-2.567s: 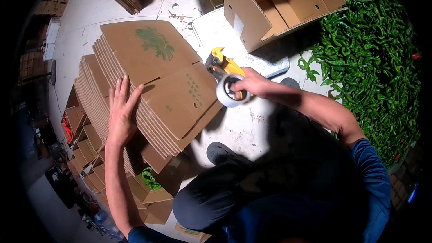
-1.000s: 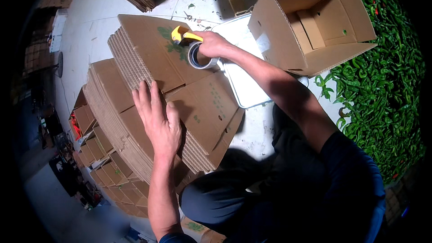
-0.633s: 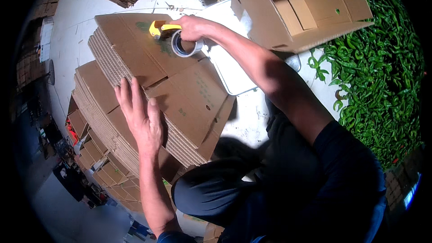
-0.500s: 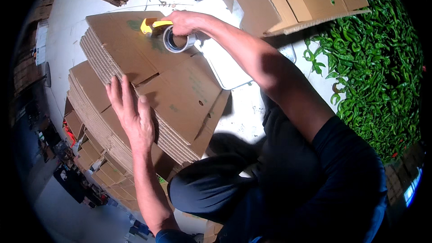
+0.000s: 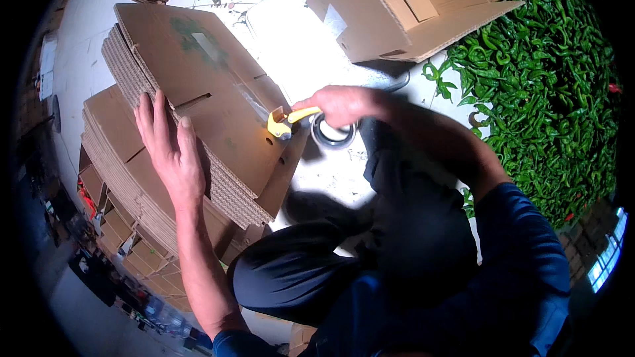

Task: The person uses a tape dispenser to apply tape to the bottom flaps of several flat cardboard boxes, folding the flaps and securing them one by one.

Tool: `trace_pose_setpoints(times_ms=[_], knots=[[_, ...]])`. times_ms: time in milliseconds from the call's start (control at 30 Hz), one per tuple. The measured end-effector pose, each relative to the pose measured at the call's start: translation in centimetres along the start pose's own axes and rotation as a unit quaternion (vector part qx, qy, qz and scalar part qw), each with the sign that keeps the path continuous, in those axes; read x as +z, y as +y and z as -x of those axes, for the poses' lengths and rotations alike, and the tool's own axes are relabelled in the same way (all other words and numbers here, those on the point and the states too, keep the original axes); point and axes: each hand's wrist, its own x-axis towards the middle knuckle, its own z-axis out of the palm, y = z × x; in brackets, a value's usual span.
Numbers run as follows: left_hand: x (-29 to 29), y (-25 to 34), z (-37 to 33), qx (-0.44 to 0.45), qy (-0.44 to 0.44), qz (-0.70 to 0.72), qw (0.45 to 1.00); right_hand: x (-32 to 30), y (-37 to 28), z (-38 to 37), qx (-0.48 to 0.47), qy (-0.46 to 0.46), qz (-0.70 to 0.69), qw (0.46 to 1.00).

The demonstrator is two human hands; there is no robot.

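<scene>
A stack of flattened cardboard boxes [image 5: 198, 79] lies in front of me, its top piece marked with a green print. My left hand [image 5: 173, 165] rests along the stack's left edge, fingers stretched out and thumb apart. In my right hand [image 5: 340, 106] is a yellow tape dispenser [image 5: 280, 125], gripped by its handle. Its head touches the top cardboard near the right edge. The tape roll [image 5: 324, 137] hangs beside the stack, partly below my hand. A shiny strip of tape [image 5: 250, 98] runs across the cardboard up to the dispenser.
An open cardboard box [image 5: 370, 13] stands at the far right. Green peppers [image 5: 542, 92] cover the floor along the right. A second stack of flattened boxes [image 5: 129, 165] lies at the left. My bent knee [image 5: 284, 277] is close to the near edge.
My right hand has drawn the tape dispenser toward me and rightward across the cardboard, and a tape strip now shows behind it. My left hand stays at the stack's edge.
</scene>
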Motion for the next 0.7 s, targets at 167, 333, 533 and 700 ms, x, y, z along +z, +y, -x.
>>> trace_pose_setpoints(times_ms=[167, 333, 533, 700], knots=[[0.3, -0.8, 0.2, -0.001, 0.013, 0.045, 0.999, -6.0, -1.9, -4.9, -0.068, -0.024, 0.204, 0.976], [-0.2, 0.0, 0.1, -0.030, 0.011, 0.055, 0.998, -8.0, -9.9, -10.0, 0.006, -0.040, 0.401, 0.915], [-0.3, -1.2, 0.3, -0.031, 0.004, 0.045, 0.998, -1.7, -5.9, -9.0, -0.129, 0.033, 0.420, 0.898], [-0.1, -0.5, 0.5, -0.051, 0.017, 0.075, 0.996, 2.4, 3.5, -2.5, -0.148, -0.041, 0.187, 0.970]])
